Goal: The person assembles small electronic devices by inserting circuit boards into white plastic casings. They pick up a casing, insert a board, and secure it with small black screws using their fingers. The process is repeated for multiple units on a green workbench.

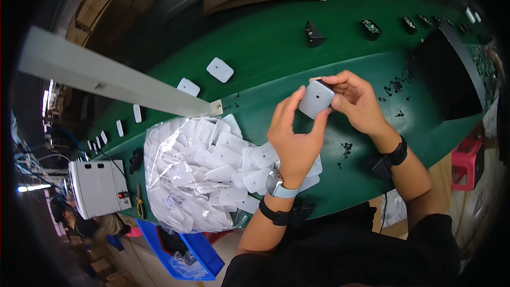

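Remotely, I saw left hand [295, 143] and right hand [362, 104] pinching cover [315, 102] edges, dark base [326, 84] behind. Step, I judged: seating cover; next move called for even squeeze.

Hidden from you

Your left hand [294, 145] and right hand [362, 105] mask edges of the white cover [313, 103], whose underside you can't see. The left also hides some heaped white plates [230, 142]. Loose black bits [347, 149] are too small to identify.
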### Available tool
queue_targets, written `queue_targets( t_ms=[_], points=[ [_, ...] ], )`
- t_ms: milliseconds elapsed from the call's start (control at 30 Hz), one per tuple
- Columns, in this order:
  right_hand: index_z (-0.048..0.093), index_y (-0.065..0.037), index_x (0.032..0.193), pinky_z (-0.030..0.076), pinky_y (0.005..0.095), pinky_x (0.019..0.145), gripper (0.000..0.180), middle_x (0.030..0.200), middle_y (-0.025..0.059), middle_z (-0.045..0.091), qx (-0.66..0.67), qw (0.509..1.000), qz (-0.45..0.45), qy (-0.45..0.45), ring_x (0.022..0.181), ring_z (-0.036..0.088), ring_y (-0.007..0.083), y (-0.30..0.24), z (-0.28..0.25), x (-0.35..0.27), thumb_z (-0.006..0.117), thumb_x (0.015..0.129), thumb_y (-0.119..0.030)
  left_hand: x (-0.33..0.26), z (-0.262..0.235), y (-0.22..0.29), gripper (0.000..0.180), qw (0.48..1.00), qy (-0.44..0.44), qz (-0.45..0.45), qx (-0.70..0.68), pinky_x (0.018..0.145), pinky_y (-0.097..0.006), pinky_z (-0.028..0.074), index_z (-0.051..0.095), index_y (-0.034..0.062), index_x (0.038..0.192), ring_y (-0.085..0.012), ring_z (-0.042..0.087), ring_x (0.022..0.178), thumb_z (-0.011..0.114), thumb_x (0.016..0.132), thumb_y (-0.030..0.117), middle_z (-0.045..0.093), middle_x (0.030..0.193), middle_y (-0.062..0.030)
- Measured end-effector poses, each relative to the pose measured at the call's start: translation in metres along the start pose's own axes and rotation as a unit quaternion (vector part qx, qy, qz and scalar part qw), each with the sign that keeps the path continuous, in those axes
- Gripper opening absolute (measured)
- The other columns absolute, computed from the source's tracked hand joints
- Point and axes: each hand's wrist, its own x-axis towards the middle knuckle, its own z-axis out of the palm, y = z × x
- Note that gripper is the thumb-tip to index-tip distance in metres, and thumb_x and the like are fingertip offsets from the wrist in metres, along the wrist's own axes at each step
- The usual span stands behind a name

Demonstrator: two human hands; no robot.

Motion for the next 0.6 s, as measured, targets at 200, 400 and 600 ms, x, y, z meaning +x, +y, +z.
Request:
queue_targets(
  t_ms=[200,400,600],
  points=[
    [0.054,0.002,0.121,0.051,0.0395,0.104,0.037,0.134,0.0219,0.059,0.003,1.0,-0.013,-0.005,0.12,0.061,0.0237,0.002,0.012,0.0,0.069,0.088,0.009,0.002,0.0,-0.003,0.048,0.999,-0.022,0.006,-0.039,0.092,-0.035,0.054,0.064,-0.0022,0.123,-0.0239,0.067,0.107,0.078,0.078,-0.004,0.067,0.116,-0.0148],
    [0.056,-0.001,0.12,0.05,0.0409,0.105,0.039,0.14,0.0252,0.053,-0.038,0.985,-0.159,-0.063,0.126,0.057,0.0276,-0.006,-0.003,0.001,0.071,0.086,0.011,0.005,-0.009,-0.008,0.032,0.945,-0.083,-0.114,-0.296,0.099,-0.034,0.054,0.065,-0.0061,0.119,-0.0236,0.063,0.115,0.069,0.087,-0.011,0.064,0.125,-0.0167],
    [0.057,-0.003,0.119,0.049,0.0416,0.105,0.041,0.139,0.0248,0.054,-0.065,0.981,-0.167,-0.076,0.129,0.056,0.0298,-0.005,0.0,-0.005,0.074,0.084,0.009,0.003,-0.007,-0.003,0.027,0.971,-0.063,-0.054,-0.225,0.096,-0.034,0.055,0.068,-0.0054,0.112,-0.0238,0.065,0.11,0.068,0.085,-0.013,0.065,0.118,-0.0164]
  ],
)
